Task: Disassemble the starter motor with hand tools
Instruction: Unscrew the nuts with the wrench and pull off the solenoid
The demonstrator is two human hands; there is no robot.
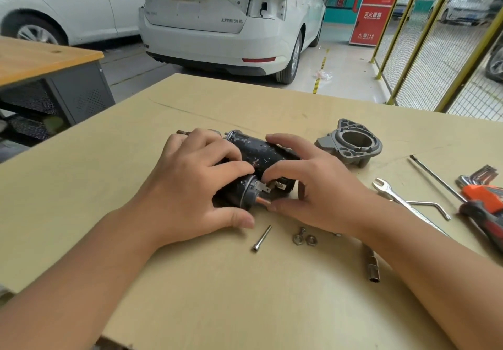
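Socket (372, 266) on cardboard-covered worktop (245, 308), left hand (190, 186) gripping black starter motor (255, 156), right hand (310, 183) pinching its terminal end, loose bolt (261, 238) nearby.

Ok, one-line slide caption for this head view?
Both hands, left and right, grip the black starter motor; removed housing behind.

Housing (351, 142) right of motor (258, 156); bolt (261, 238) seemingly before it.
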